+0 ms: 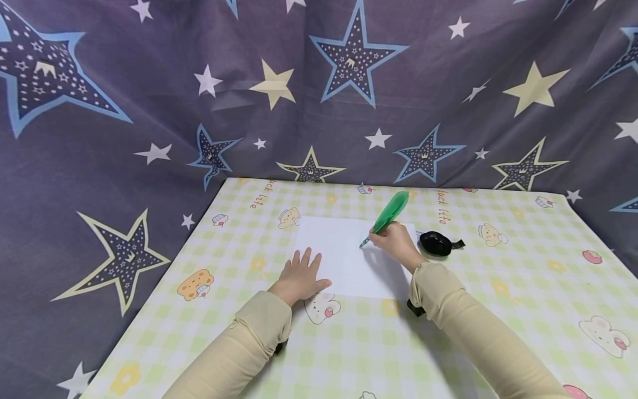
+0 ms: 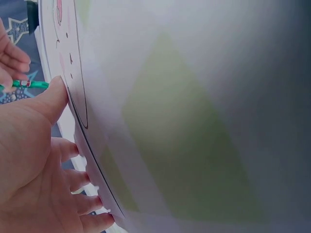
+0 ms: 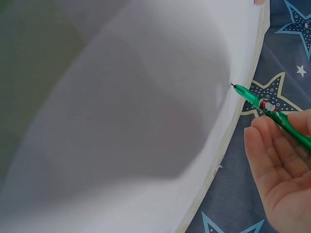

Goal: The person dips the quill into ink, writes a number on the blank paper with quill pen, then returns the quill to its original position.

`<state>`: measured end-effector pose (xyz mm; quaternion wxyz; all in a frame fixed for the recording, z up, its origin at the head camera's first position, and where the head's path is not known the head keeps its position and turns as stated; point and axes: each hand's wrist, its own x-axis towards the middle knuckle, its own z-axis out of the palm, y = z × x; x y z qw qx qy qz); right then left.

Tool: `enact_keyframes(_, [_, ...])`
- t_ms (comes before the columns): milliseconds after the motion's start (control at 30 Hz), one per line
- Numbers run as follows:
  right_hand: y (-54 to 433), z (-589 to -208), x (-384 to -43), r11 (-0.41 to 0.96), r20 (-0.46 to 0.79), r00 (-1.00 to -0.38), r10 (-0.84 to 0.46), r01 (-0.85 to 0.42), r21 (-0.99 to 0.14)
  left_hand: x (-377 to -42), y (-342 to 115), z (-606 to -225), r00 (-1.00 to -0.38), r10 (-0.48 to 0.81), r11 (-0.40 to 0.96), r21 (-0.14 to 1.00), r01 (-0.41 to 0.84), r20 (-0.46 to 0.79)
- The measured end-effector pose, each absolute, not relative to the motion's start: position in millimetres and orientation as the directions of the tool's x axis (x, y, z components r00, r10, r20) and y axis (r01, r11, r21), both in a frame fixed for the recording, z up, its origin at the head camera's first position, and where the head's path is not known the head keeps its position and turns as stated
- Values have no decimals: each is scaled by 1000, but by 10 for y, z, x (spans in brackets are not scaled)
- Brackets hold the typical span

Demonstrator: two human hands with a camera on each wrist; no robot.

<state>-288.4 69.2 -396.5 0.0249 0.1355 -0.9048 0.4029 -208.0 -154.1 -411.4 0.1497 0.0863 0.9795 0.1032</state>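
My right hand (image 1: 396, 244) pinches a green pen (image 3: 250, 98) topped with a large green feather (image 1: 392, 211). Its tip points down at a white sheet of paper (image 1: 335, 244), and in the right wrist view it meets the sheet's surface. The pen leans up and to the right. On the lower left part of the paper lies my left hand (image 1: 299, 280), fingers spread and thumb stretched toward the right. In the left wrist view that hand (image 2: 29, 155) shows its palm side, fingertips down on the surface.
A shiny black rounded object (image 1: 435, 244) with a short black strap lies just right of the paper. The table wears a green-checked cloth (image 1: 538, 299) with cartoon prints. Behind and to the left hangs a dark curtain (image 1: 164, 66) patterned with stars.
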Motion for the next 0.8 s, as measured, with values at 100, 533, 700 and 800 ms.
enact_keyframes(100, [700, -3959, -2873, 636, 148, -963, -225, -261, -727, -2085, -1538, -4119, -940, 200, 964, 227, 138, -278])
enact_keyframes(533, [718, -3963, -2823, 635, 156, -958, -241, -277, -721, -2096, -1533, -4139, -939, 195, 964, 229, 131, -283])
enact_keyframes(700, [724, -3960, -2804, 627, 156, -955, -253, -285, -725, -2093, -1537, -4134, -939, 196, 964, 231, 131, -283])
enact_keyframes(800, [728, -3957, -2794, 623, 156, -952, -262, -291, -726, -2089, -1538, -4129, -939, 195, 964, 233, 130, -283])
